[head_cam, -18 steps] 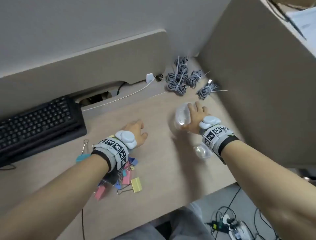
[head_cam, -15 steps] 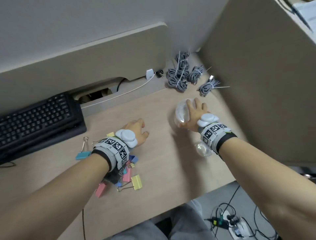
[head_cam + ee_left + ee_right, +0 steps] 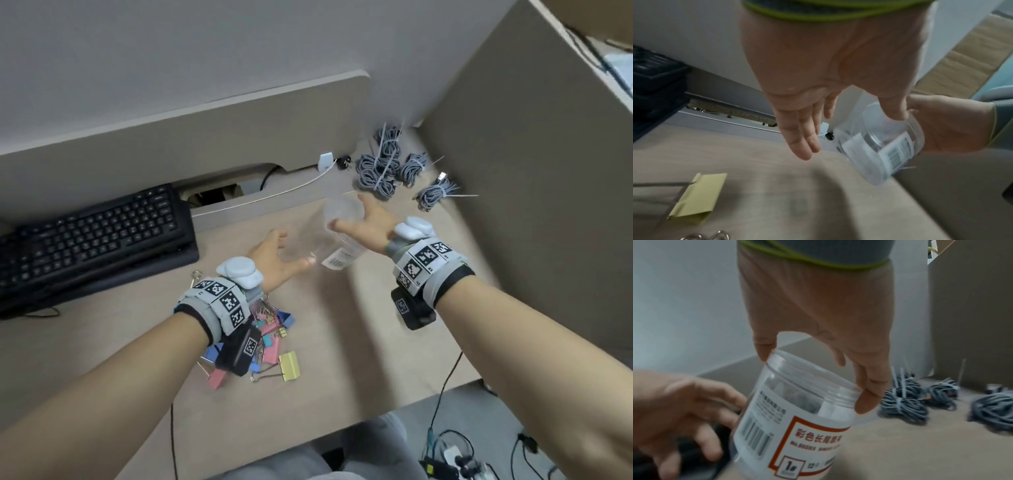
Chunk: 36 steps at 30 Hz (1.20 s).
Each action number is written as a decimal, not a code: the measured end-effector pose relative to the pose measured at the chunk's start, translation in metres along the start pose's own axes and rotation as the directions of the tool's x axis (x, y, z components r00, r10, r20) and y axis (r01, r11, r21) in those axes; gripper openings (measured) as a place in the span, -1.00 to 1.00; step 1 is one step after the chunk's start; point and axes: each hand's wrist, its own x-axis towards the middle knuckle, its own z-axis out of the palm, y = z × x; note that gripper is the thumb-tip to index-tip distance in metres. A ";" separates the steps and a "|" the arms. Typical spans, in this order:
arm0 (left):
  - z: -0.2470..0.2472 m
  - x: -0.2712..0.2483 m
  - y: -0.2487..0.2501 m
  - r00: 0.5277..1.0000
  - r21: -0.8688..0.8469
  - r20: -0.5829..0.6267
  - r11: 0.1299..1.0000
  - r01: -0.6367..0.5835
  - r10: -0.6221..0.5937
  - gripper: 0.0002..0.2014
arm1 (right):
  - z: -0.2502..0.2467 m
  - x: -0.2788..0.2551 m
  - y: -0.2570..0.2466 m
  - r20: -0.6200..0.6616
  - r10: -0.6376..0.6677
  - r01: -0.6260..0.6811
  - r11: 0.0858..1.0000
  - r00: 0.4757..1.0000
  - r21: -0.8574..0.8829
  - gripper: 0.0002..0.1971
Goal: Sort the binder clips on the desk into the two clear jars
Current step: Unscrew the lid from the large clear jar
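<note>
Fingertips [image 3: 867, 400] of the right hand [image 3: 371, 228] pinch the rim of a clear jar [image 3: 795, 423], thumb on one side of the open mouth and fingers on the other; this grip holds the jar tilted above the surface [image 3: 342, 342], label facing the wrist camera. The left hand [image 3: 274, 260] hangs just beside the jar's lower body with fingers spread and loosely extended, its grip released; whether it touches the plastic cannot be told. Only this one jar is visible.

Binder clips [image 3: 270, 339] lie in a loose heap under the left wrist, pink, blue and yellow, near the front edge of the surface. A yellow clip [image 3: 696, 198] lies flat close to the left wrist camera.

Bare surface spreads between the heap and the jar, and on toward the right-hand partition [image 3: 531, 205]. A black keyboard [image 3: 89, 236] takes up the left side. Bundled grey cables [image 3: 387, 168] crowd the far right corner, just beyond the jar.
</note>
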 end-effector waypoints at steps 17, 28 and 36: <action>-0.111 -0.054 -0.036 0.983 -0.672 -0.181 0.734 -0.098 -0.034 0.28 | 0.052 -0.044 -0.133 0.452 -0.203 -0.038 0.882 0.869 0.469 -0.21; -0.105 -0.059 -0.040 0.985 -0.880 0.112 0.447 0.158 -0.128 -0.28 | 0.062 -0.054 -0.139 0.358 -0.224 0.022 0.872 0.906 0.489 -0.11; -0.104 -0.060 -0.041 0.937 -0.836 0.312 0.424 0.348 -0.154 -0.49 | 0.057 -0.052 -0.125 0.344 -0.273 0.148 0.925 0.898 0.349 0.12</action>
